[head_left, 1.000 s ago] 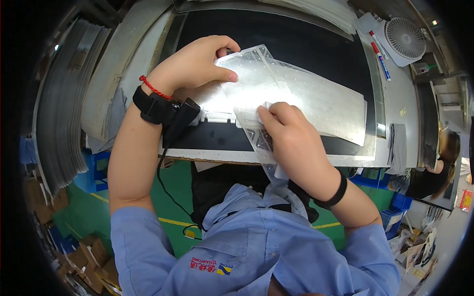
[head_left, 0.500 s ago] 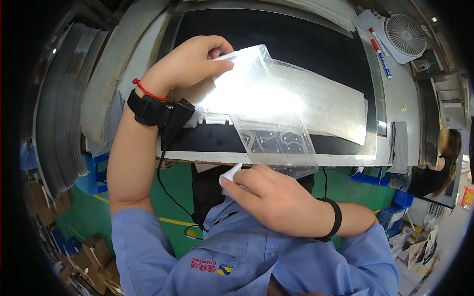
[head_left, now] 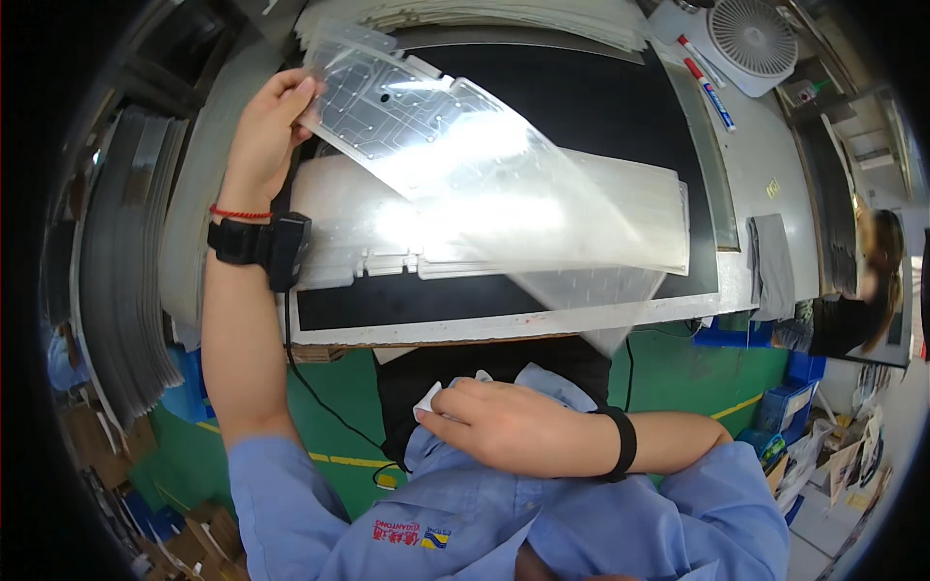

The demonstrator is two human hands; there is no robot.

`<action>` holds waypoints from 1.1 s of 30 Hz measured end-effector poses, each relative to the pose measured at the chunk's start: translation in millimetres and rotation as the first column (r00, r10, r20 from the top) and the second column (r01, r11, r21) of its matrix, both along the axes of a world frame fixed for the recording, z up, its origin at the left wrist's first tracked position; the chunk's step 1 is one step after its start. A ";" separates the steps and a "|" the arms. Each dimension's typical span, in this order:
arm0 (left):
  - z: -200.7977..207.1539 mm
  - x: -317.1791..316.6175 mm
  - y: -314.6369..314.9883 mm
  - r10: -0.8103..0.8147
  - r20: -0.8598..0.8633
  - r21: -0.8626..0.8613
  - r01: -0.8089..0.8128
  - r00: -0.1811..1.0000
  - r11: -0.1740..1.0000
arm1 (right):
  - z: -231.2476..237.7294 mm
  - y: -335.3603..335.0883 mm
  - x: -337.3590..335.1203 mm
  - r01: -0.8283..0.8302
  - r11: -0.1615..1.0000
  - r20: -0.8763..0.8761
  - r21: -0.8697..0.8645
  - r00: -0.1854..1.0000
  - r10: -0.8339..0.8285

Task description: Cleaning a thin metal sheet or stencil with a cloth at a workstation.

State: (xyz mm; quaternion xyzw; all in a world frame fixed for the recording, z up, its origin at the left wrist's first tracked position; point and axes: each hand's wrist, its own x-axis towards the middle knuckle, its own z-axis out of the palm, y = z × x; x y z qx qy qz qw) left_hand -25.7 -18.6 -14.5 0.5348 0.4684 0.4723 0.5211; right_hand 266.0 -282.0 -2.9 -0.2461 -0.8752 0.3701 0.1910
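My left hand [head_left: 273,126] pinches the left end of a clear plastic sheet [head_left: 383,111] with thin circuit-like lines printed on it. Glare whitens the sheet's middle. It slants from upper left to lower right, and its lower right corner hangs past the table's front edge. Beneath it lies a stack of similar translucent sheets [head_left: 620,223], notched along the front side, on a black mat [head_left: 581,102]. Close to my body, below the table edge, my right hand [head_left: 513,424] is closed on a small folded white wipe [head_left: 428,399], apart from the sheet.
A white fan [head_left: 752,39], a red-capped marker [head_left: 710,95] and a grey cloth [head_left: 771,266] are on the table's right side. More sheets [head_left: 465,19] are piled along the back. Tall stacks of sheets [head_left: 126,252] stand at left. Another person [head_left: 867,290] is at far right.
My left hand has moved left with the sheet, which now slants across the stack instead of hanging toward me. My right hand has drawn back toward my body with the wipe.
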 end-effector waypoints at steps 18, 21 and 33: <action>3.6 -7.5 0.4 -0.203 0.112 0.069 0.196 0.973 0.978 | -15.5 -5.6 7.9 0.006 0.999 0.004 0.043 1.000 -0.006; -1.7 -0.7 3.5 -0.115 0.090 0.079 0.108 0.989 0.991 | -17.4 -5.1 7.6 -0.001 1.000 0.034 0.025 0.999 0.000; 10.4 -4.2 -1.3 -0.041 0.088 -0.208 0.058 0.995 0.976 | -15.1 -2.9 3.8 -0.018 1.000 0.085 -0.018 0.996 0.019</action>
